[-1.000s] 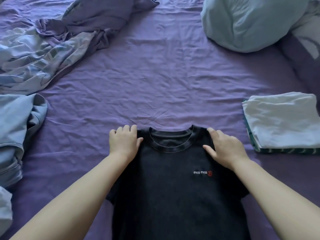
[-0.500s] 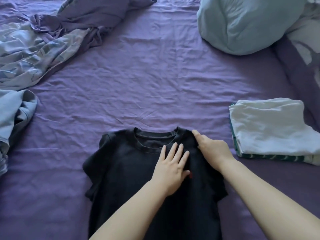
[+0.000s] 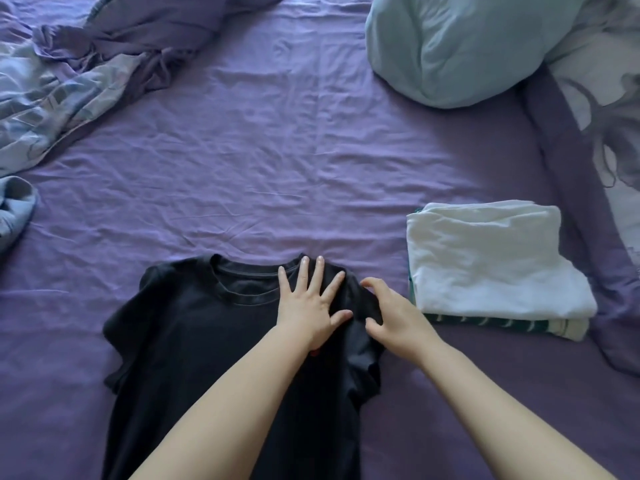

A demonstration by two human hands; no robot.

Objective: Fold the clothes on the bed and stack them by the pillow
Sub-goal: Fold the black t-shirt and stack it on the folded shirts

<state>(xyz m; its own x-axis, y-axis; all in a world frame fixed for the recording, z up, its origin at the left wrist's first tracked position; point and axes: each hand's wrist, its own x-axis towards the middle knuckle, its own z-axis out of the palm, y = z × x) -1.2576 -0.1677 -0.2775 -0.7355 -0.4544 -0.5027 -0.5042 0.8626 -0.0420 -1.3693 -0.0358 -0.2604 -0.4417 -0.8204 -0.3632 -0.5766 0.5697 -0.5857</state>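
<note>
Left hand (image 3: 309,306) flat, fingers spread, pressing the right shoulder of the black T-shirt (image 3: 194,337). Right hand (image 3: 391,315) just beside, fingers curled, pinching the right sleeve fabric. Shirt spread face up on the near middle of the purple bed (image 3: 277,161). Right: one stack of two folded garments (image 3: 491,268), white over green. Far right: one pale blue pillow (image 3: 460,46). Far left: one crumpled heap of clothes (image 3: 69,88); left edge: one blue garment (image 3: 15,209).

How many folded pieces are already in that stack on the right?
2 show: a white piece on top and a green patterned piece beneath it, only its edge visible. More could be hidden between them.
</note>
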